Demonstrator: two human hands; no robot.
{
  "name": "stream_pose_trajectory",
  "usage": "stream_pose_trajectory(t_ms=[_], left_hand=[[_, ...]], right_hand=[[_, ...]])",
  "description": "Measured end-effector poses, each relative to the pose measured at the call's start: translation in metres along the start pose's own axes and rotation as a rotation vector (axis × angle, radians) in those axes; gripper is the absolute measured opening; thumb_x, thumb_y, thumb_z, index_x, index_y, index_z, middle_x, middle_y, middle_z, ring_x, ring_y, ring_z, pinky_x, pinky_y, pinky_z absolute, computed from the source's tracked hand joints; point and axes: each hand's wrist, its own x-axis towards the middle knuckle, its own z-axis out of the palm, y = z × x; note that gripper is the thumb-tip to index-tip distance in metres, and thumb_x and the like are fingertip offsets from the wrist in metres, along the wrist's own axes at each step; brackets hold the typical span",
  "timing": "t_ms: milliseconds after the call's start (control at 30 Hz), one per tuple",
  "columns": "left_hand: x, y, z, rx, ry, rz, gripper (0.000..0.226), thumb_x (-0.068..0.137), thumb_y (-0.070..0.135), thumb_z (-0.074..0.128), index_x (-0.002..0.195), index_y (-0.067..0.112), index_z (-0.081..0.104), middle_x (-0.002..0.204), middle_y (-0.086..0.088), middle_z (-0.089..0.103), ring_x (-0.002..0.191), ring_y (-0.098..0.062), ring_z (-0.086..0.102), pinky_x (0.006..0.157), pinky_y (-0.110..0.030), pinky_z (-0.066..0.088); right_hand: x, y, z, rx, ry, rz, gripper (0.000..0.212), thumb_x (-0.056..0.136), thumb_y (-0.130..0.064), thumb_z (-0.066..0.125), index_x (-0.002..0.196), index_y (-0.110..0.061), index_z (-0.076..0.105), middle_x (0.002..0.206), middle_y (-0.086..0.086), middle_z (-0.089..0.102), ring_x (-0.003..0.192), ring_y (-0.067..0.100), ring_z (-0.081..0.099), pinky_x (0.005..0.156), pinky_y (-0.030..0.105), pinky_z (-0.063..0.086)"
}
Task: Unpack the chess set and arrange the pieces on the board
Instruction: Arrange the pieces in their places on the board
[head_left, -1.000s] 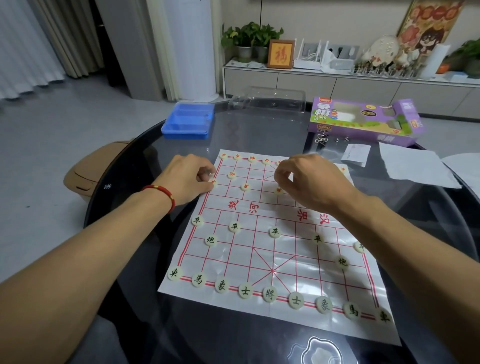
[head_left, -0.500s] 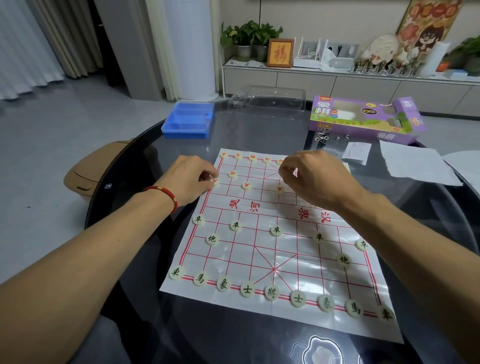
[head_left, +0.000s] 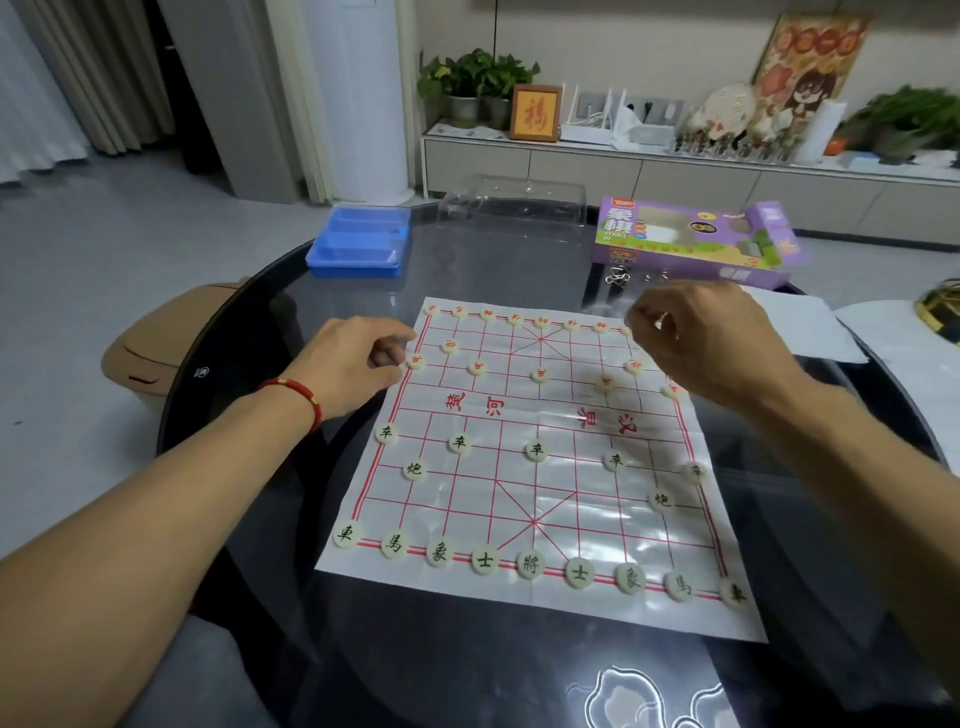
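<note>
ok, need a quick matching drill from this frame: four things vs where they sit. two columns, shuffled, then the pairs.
Things:
1. blue tray
2. purple box
3. left hand
4. black-lettered pieces

Places:
A. far right of the table, beyond the board
B. rows of the board nearest the camera
C. far left of the table, near its rim
D. at the board's left edge, by the red-lettered pieces

Pairs: 1-C, 2-A, 3-D, 4-B

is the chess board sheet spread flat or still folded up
Spread flat. The board sheet lies open on the dark glass table with its whole red grid showing and pieces standing along both ends; only faint fold creases remain.
</note>
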Motion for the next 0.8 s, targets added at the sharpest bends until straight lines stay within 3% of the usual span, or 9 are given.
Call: stream_pose_trajectory(t_ms=[67,133,200,300,433,533,667,800], left_hand=[[-0.002,0.000,0.000,-0.035,0.017,-0.011,0.038,0.090,0.015,0.072,0.127,0.022,0.065,0.096,0.010,0.065,0.088,-0.005,0.060,0.077,-0.018,0.047],[-0.004,0.000,0.002,-0.080,0.037,-0.025,0.037,0.089,0.012,0.073,0.124,0.022,0.067,0.093,0.014,0.064,0.087,-0.002,0.060,0.074,-0.014,0.045],[-0.005,-0.002,0.003,-0.101,0.057,-0.036,0.036,0.088,0.010,0.073,0.122,0.022,0.068,0.094,0.013,0.065,0.089,-0.001,0.060,0.075,-0.013,0.047],[-0.004,-0.006,0.006,-0.094,0.072,-0.055,0.038,0.088,0.011,0.074,0.125,0.021,0.067,0.100,0.008,0.068,0.089,-0.002,0.060,0.078,-0.014,0.049],[-0.004,-0.007,0.008,-0.076,0.068,-0.072,0.040,0.089,0.013,0.074,0.127,0.020,0.067,0.102,0.008,0.068,0.091,-0.005,0.061,0.076,-0.012,0.043],[-0.004,-0.007,0.008,-0.074,0.076,-0.078,0.039,0.088,0.013,0.074,0.126,0.020,0.068,0.102,0.007,0.068,0.091,-0.005,0.061,0.077,-0.012,0.044],[-0.010,0.003,0.004,-0.079,0.078,-0.097,0.031,0.092,0.015,0.070,0.124,0.018,0.069,0.104,0.005,0.069,0.098,-0.010,0.061,0.086,-0.025,0.049],[-0.017,0.029,-0.004,-0.059,0.184,-0.074,0.028,0.095,0.012,0.064,0.121,0.020,0.070,0.116,-0.002,0.064,0.103,-0.017,0.056,0.086,-0.030,0.047]], right_hand=[[-0.018,0.018,-0.006,-0.037,-0.033,0.114,0.022,0.098,-0.023,0.058,0.086,-0.012,0.073,0.083,0.005,0.073,0.062,0.020,0.059,0.058,0.027,0.046],[-0.032,0.033,-0.013,-0.044,-0.118,0.239,0.025,0.098,-0.025,0.056,0.077,-0.018,0.066,0.079,0.006,0.072,0.063,0.023,0.060,0.060,0.037,0.055],[-0.042,0.039,-0.019,-0.050,-0.211,0.299,0.021,0.097,-0.023,0.057,0.080,-0.018,0.070,0.085,0.007,0.073,0.070,0.026,0.063,0.068,0.043,0.058],[-0.056,0.033,-0.025,-0.001,-0.358,0.248,0.017,0.097,-0.021,0.062,0.105,-0.022,0.076,0.108,-0.002,0.074,0.087,0.019,0.066,0.081,0.036,0.058],[-0.064,0.026,-0.023,0.018,-0.528,0.173,0.021,0.097,-0.023,0.063,0.112,-0.029,0.075,0.121,-0.009,0.070,0.100,0.011,0.064,0.090,0.029,0.056],[-0.067,0.023,-0.024,-0.001,-0.521,0.153,0.023,0.097,-0.023,0.063,0.115,-0.028,0.075,0.123,-0.008,0.068,0.105,0.012,0.063,0.092,0.029,0.055],[-0.068,0.022,-0.027,0.022,-0.498,0.167,0.023,0.099,-0.023,0.061,0.118,-0.025,0.074,0.125,-0.006,0.067,0.102,0.012,0.062,0.085,0.025,0.054],[-0.065,0.023,-0.028,0.145,-0.272,0.290,0.022,0.098,-0.017,0.060,0.114,-0.016,0.075,0.116,0.000,0.073,0.097,0.016,0.067,0.083,0.025,0.055]])
